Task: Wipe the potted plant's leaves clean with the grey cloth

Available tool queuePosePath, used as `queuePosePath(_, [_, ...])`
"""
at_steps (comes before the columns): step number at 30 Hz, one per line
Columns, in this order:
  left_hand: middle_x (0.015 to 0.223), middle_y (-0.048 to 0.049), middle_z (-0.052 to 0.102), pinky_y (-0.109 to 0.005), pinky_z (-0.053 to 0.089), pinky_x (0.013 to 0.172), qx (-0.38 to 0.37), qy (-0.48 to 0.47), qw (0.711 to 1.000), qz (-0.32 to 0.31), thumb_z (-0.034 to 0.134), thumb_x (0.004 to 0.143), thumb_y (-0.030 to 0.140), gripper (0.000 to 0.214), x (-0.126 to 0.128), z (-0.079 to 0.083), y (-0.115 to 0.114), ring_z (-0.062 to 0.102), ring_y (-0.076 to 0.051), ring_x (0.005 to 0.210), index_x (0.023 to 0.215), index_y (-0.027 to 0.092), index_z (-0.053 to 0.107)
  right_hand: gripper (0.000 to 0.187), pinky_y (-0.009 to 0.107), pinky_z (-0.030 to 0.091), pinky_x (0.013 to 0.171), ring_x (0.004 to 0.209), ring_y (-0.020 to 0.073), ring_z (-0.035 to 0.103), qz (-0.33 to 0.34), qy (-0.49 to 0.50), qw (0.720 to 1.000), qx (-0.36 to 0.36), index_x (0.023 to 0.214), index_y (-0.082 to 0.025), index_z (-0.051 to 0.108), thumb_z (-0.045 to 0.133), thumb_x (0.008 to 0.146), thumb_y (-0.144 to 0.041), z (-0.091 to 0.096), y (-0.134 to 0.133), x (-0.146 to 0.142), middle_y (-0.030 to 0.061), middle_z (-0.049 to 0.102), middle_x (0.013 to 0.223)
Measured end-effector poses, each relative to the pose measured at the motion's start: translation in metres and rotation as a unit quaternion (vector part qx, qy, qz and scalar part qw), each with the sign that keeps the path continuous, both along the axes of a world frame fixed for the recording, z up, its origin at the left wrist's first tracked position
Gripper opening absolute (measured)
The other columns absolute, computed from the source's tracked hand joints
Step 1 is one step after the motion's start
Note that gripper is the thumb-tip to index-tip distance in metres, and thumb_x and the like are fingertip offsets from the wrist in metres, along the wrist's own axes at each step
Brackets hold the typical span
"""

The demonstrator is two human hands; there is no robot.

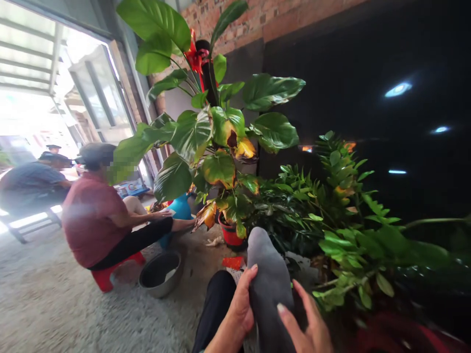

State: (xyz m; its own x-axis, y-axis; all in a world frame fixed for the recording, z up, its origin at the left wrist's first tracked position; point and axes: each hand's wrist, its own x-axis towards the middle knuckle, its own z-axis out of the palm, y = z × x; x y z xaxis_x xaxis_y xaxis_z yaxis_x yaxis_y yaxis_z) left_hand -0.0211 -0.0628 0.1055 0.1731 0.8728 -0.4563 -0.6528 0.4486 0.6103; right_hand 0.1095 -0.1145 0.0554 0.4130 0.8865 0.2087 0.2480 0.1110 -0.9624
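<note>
A grey sock (pixel 270 284), long and foot-shaped with a rounded toe end, points up and away from me at the bottom middle. My left hand (pixel 239 306) grips its left edge, the thumb lying on the near face and the fingers partly hidden behind. At the right edge is my right hand (pixel 307 318), its fingers apart and stretched out. The right thumb lies over or against the sock's face; whether it presses there I cannot tell. What fills or stiffens the sock is hidden. My dark trouser leg (pixel 217 304) shows left of the sock.
A tall leafy plant in a red pot (pixel 231 235) stands ahead. Low green plants (pixel 346 245) crowd the right. On the left, a person in a red shirt (pixel 91 211) sits on a red stool (pixel 105 279) beside a grey basin (pixel 160 274). Another person (pixel 33 181) sits farther back.
</note>
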Motion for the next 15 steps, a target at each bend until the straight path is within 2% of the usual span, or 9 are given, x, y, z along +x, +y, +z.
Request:
queuePosePath(3, [0.074, -0.0131, 0.073, -0.039, 0.055, 0.080, -0.060, -0.042, 0.997, 0.004, 0.070, 0.065, 0.043, 0.030, 0.008, -0.002, -0.003, 0.070, -0.032, 0.091, 0.075, 0.015, 0.066, 0.067, 0.040, 0.048, 0.097, 0.120, 0.0362, 0.058, -0.005, -0.004, 1.000, -0.011, 0.124, -0.015, 0.058, 0.066, 0.067, -0.050, -0.011, -0.002, -0.030, 0.0155, 0.065, 0.127])
queuePosePath(6, [0.076, -0.0126, 0.074, -0.041, 0.055, 0.081, -0.072, -0.039, 0.996, 0.022, 0.072, 0.063, 0.045, 0.033, 0.015, -0.007, -0.007, 0.069, -0.033, 0.094, 0.077, 0.015, 0.066, 0.077, 0.040, 0.050, 0.092, 0.115, 0.0370, 0.061, 0.001, 0.013, 0.999, -0.040, 0.129, -0.010, 0.053, 0.066, 0.065, -0.051, -0.011, -0.002, -0.041, 0.0192, 0.067, 0.124])
queuePosePath(9, [0.086, -0.0093, 0.075, -0.037, 0.054, 0.083, -0.031, -0.015, 0.998, 0.058, 0.082, 0.053, 0.045, 0.044, 0.020, -0.011, -0.013, 0.068, -0.030, 0.096, 0.084, 0.017, 0.068, 0.073, 0.039, 0.052, 0.090, 0.109, 0.0348, 0.065, 0.008, 0.067, 0.996, -0.062, 0.125, -0.014, 0.056, 0.066, 0.066, -0.054, -0.002, 0.004, -0.036, 0.0154, 0.072, 0.115])
queuePosePath(12, [0.083, -0.0059, 0.075, -0.034, 0.052, 0.083, 0.011, 0.021, 0.996, 0.082, 0.090, 0.037, 0.048, 0.056, 0.020, -0.009, -0.018, 0.068, -0.027, 0.090, 0.081, 0.018, 0.071, 0.068, 0.037, 0.054, 0.086, 0.104, 0.0340, 0.067, 0.050, 0.111, 0.987, -0.105, 0.113, -0.016, 0.064, 0.070, 0.061, -0.059, 0.007, 0.009, -0.025, 0.0131, 0.075, 0.106])
queuePosePath(15, [0.074, -0.0043, 0.074, -0.034, 0.051, 0.083, 0.082, 0.044, 0.994, 0.050, 0.090, 0.034, 0.054, 0.055, 0.016, -0.004, -0.020, 0.068, -0.026, 0.085, 0.071, 0.018, 0.072, 0.066, 0.036, 0.054, 0.084, 0.098, 0.0339, 0.069, 0.076, 0.131, 0.980, -0.132, 0.104, -0.016, 0.068, 0.072, 0.056, -0.062, 0.014, 0.011, -0.019, 0.0131, 0.076, 0.098])
